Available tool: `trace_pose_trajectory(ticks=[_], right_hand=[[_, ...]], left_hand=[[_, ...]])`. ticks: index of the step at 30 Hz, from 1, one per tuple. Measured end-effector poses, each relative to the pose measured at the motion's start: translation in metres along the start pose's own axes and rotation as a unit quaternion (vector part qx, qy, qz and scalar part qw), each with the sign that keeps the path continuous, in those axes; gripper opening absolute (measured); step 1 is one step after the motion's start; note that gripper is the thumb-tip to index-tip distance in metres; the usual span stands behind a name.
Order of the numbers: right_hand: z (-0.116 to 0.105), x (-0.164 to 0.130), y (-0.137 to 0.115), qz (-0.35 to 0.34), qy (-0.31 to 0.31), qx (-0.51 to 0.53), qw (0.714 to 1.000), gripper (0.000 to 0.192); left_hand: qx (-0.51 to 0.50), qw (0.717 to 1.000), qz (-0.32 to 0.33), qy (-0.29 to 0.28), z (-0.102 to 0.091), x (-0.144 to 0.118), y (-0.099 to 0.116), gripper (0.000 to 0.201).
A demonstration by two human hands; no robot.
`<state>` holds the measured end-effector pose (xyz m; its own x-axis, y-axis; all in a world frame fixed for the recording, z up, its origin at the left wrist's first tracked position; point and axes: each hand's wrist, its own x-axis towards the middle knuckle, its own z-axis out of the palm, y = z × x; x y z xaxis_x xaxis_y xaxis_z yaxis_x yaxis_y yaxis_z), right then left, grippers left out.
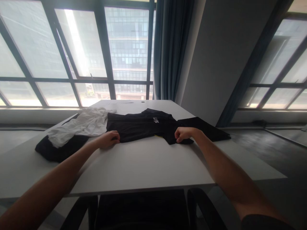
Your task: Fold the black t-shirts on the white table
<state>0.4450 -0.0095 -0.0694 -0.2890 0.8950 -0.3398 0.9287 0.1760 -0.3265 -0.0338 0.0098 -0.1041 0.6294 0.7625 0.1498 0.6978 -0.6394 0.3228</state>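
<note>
L hand (109, 139) & R hand (182, 134) both fisted on near hem of black tee (141, 125), mid-table (148, 163), spread flat, unfolded; white shirt (82, 125) left of tee, black garment (206, 127) right, also unfolded.

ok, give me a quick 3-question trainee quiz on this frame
1. True or false: both hands grip the near edge of the black T-shirt.
2. Which garment lies beside the left hand? A) white garment B) red towel C) blue jeans
3. Fill in: the clothes lie on a white ____.

Key:
1. True; the right hand is closed on it too.
2. A, the white garment.
3. table.
</note>
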Motion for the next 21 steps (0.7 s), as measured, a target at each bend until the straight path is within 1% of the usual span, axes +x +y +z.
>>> trace_pose_trajectory(ticks=[3, 5, 6, 8, 10, 12, 14, 15, 16, 18, 19, 20, 21], right_hand=[[-0.006, -0.012, -0.002, -0.027, -0.062, 0.090, 0.994, 0.046], [-0.011, -0.020, 0.000, -0.047, -0.080, 0.141, 0.986, 0.051], [-0.013, -0.023, 0.001, -0.051, -0.078, 0.156, 0.983, 0.054], [-0.014, -0.023, 0.006, -0.047, -0.046, 0.168, 0.984, 0.062], [-0.011, -0.016, 0.012, -0.038, 0.022, 0.158, 0.986, 0.067], [-0.006, -0.005, 0.018, -0.024, 0.097, 0.121, 0.988, 0.067], [0.000, 0.007, 0.025, -0.009, 0.146, 0.064, 0.987, 0.068], [0.002, 0.012, 0.028, -0.003, 0.157, 0.036, 0.987, 0.070], [0.003, 0.016, 0.031, 0.005, 0.159, 0.010, 0.987, 0.073], [0.003, 0.022, 0.037, 0.022, 0.146, -0.024, 0.989, 0.081], [0.002, 0.024, 0.041, 0.032, 0.136, -0.033, 0.990, 0.085], [0.001, 0.025, 0.044, 0.044, 0.123, -0.035, 0.991, 0.089], [0.000, 0.026, 0.048, 0.054, 0.110, -0.033, 0.992, 0.095]], left_hand=[[-0.045, 0.999, -0.025, -0.018, -0.014, -0.006, -0.005, 0.038], [-0.073, 0.994, -0.056, -0.058, -0.026, -0.013, -0.011, 0.041], [-0.085, 0.990, -0.073, -0.083, -0.031, -0.016, -0.014, 0.042], [-0.102, 0.982, -0.098, -0.121, -0.039, -0.022, -0.018, 0.043], [-0.120, 0.976, -0.114, -0.142, -0.042, -0.025, -0.019, 0.042], [-0.139, 0.969, -0.129, -0.160, -0.040, -0.025, -0.018, 0.043], [-0.139, 0.965, -0.141, -0.175, -0.036, -0.022, -0.015, 0.045], [-0.126, 0.968, -0.141, -0.164, -0.033, -0.019, -0.014, 0.048], [-0.104, 0.976, -0.132, -0.138, -0.030, -0.016, -0.013, 0.051], [-0.047, 0.992, -0.093, -0.068, -0.023, -0.010, -0.013, 0.063], [-0.021, 0.996, -0.072, -0.046, -0.020, -0.008, -0.015, 0.070], [-0.002, 0.997, -0.058, -0.043, -0.016, -0.005, -0.017, 0.079], [0.011, 0.997, -0.054, -0.060, -0.013, -0.003, -0.019, 0.086]])
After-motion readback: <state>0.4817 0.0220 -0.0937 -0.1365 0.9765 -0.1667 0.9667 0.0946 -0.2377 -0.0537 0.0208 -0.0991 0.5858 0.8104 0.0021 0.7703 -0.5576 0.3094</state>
